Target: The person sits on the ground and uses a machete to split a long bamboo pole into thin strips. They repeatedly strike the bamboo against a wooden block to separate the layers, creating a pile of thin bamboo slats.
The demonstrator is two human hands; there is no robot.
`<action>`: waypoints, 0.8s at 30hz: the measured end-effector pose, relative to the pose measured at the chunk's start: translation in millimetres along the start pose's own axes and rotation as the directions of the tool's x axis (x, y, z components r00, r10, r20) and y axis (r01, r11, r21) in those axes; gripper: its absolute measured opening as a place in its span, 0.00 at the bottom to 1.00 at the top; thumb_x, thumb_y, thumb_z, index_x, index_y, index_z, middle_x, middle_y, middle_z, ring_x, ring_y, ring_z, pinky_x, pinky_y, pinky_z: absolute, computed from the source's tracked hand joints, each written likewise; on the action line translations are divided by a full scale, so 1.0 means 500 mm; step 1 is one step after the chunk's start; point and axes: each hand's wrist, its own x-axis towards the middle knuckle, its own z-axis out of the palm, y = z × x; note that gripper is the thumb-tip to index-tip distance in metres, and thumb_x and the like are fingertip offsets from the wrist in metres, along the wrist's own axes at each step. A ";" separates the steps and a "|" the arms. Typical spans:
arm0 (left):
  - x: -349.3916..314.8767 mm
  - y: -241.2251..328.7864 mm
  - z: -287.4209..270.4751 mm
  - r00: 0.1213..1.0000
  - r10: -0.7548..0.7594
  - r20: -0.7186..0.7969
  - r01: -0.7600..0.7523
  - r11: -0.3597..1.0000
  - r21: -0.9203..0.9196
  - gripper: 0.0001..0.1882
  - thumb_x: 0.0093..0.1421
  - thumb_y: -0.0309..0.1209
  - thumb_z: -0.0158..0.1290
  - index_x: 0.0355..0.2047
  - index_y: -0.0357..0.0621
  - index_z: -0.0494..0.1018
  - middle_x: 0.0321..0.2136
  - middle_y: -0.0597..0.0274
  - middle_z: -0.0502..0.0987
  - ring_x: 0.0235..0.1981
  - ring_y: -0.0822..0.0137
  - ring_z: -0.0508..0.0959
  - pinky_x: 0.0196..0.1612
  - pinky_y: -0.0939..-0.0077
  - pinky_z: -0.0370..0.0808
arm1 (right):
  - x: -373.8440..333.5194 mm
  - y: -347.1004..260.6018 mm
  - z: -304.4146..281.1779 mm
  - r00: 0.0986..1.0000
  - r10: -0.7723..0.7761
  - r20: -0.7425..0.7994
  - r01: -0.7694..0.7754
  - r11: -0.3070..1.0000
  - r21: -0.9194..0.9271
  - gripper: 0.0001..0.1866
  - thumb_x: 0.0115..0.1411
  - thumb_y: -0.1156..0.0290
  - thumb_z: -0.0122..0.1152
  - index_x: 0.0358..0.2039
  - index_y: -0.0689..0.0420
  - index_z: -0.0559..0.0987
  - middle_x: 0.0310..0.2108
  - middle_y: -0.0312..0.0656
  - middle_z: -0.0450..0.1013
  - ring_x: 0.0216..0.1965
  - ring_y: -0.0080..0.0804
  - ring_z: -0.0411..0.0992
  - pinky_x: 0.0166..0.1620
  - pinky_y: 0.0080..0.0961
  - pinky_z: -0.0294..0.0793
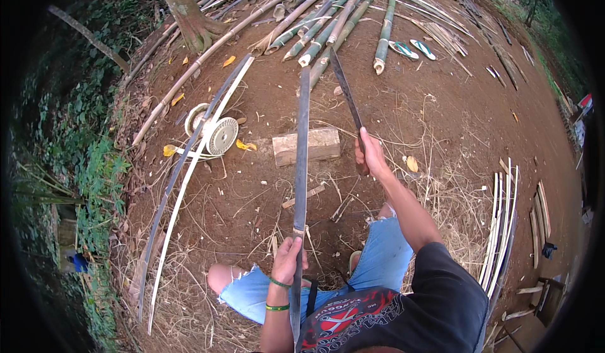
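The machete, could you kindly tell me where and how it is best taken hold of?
Probably by its brown handle, from the near side, with a full wrap, as the right hand has it: this end is nearest, the long dark blade pointing away.

You wear a black short-sleeved T-shirt (450, 284) with a red-and-white print (343, 321), light-blue denim shorts (384, 252) with frayed white hems (227, 296), and, round your left wrist (277, 295), a thin green bracelet (279, 283) and a green-and-yellow band (277, 307).

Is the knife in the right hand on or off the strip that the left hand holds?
Off: the knife in the right hand is apart from the strip, with soil visible between them.
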 end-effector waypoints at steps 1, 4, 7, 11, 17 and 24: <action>0.000 0.000 0.002 0.999 -0.003 -0.039 0.004 1.000 0.021 0.15 0.73 0.43 0.46 0.33 0.49 0.65 0.15 0.66 0.71 0.14 0.74 0.72 0.18 0.81 0.70 | -0.011 0.007 0.008 0.992 -0.122 -0.012 0.117 0.976 -0.185 0.29 0.65 0.40 0.55 0.25 0.56 0.70 0.13 0.32 0.61 0.14 0.24 0.61 0.20 0.31 0.62; -0.005 0.003 0.013 0.992 0.022 -0.128 -0.016 0.999 0.049 0.17 0.73 0.45 0.45 0.31 0.49 0.66 0.14 0.69 0.68 0.12 0.76 0.68 0.16 0.83 0.65 | -0.069 0.008 0.042 0.929 -0.352 0.118 0.346 0.707 -0.616 0.28 0.63 0.43 0.60 0.22 0.57 0.71 0.11 0.36 0.64 0.13 0.30 0.65 0.20 0.34 0.64; -0.005 0.011 0.018 0.986 0.057 -0.155 -0.044 0.995 0.087 0.19 0.73 0.47 0.43 0.30 0.49 0.66 0.13 0.71 0.65 0.11 0.77 0.64 0.14 0.83 0.60 | -0.155 -0.021 0.093 0.849 -0.384 0.364 0.513 0.432 -0.741 0.22 0.56 0.51 0.69 0.22 0.57 0.73 0.10 0.43 0.67 0.14 0.46 0.71 0.22 0.39 0.70; 0.003 0.023 0.016 0.989 0.044 -0.144 -0.026 0.992 0.125 0.25 0.74 0.52 0.35 0.26 0.50 0.64 0.11 0.72 0.60 0.11 0.78 0.57 0.13 0.81 0.53 | -0.205 0.011 0.105 0.740 -0.364 0.566 0.671 0.339 -0.659 0.14 0.51 0.61 0.69 0.23 0.55 0.74 0.13 0.46 0.70 0.18 0.51 0.73 0.24 0.44 0.71; 0.006 0.017 -0.009 0.999 -0.007 -0.048 0.011 0.997 0.075 0.28 0.74 0.55 0.30 0.23 0.52 0.59 0.11 0.71 0.57 0.11 0.77 0.55 0.13 0.80 0.51 | -0.232 -0.037 0.126 0.755 -0.119 0.644 0.629 0.407 -0.662 0.13 0.51 0.61 0.67 0.23 0.56 0.75 0.17 0.46 0.72 0.21 0.52 0.74 0.28 0.47 0.71; 0.016 0.014 -0.022 0.988 -0.053 0.143 0.079 0.980 -0.180 0.28 0.74 0.56 0.31 0.25 0.50 0.60 0.11 0.73 0.56 0.09 0.77 0.53 0.14 0.81 0.51 | -0.223 -0.054 0.139 0.747 0.251 0.615 0.449 0.492 -0.746 0.19 0.54 0.54 0.67 0.26 0.58 0.77 0.18 0.47 0.71 0.25 0.49 0.73 0.33 0.43 0.70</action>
